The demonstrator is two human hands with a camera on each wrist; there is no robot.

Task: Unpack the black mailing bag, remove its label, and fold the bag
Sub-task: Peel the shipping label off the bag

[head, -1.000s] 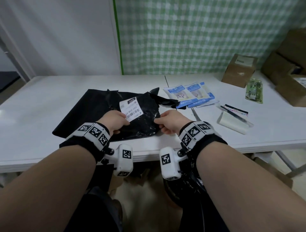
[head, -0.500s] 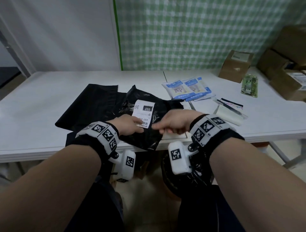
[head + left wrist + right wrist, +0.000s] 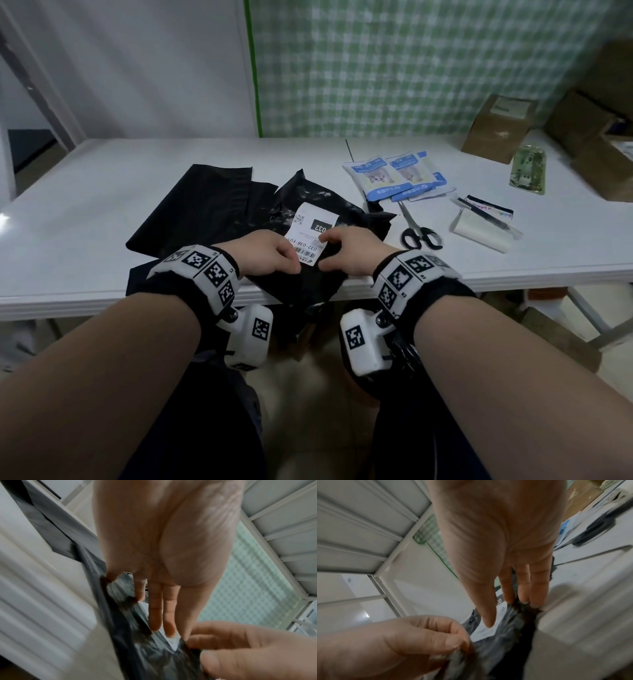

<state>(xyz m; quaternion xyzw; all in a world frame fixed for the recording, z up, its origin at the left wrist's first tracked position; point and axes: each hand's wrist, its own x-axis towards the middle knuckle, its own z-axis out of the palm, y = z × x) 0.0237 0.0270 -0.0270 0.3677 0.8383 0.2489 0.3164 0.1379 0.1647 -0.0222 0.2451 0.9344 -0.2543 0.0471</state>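
Note:
The crumpled black mailing bag (image 3: 301,195) lies at the white table's front edge, its near end hanging over. A white printed label (image 3: 315,222) is stuck on its top. My left hand (image 3: 293,262) pinches the bag at the label's near corner, thumb against curled fingers. My right hand (image 3: 325,251) pinches the bag beside the label's right edge, one fingertip on the label. The left wrist view shows my left hand (image 3: 169,634) on the bag (image 3: 154,660) and label (image 3: 173,643). The right wrist view shows my right hand (image 3: 505,612) over the label (image 3: 484,632).
A second black bag (image 3: 205,202) lies flat to the left. Right of the hands are scissors (image 3: 419,236), blue pouches (image 3: 394,178), a white roll with a pen (image 3: 479,229), a green packet (image 3: 527,169) and cardboard boxes (image 3: 498,126). The table edge (image 3: 102,301) runs just below my hands.
Both hands have pulled and turned the bag toward the front edge, so it now hangs over. My right hand has shifted from the bag's right edge to the label.

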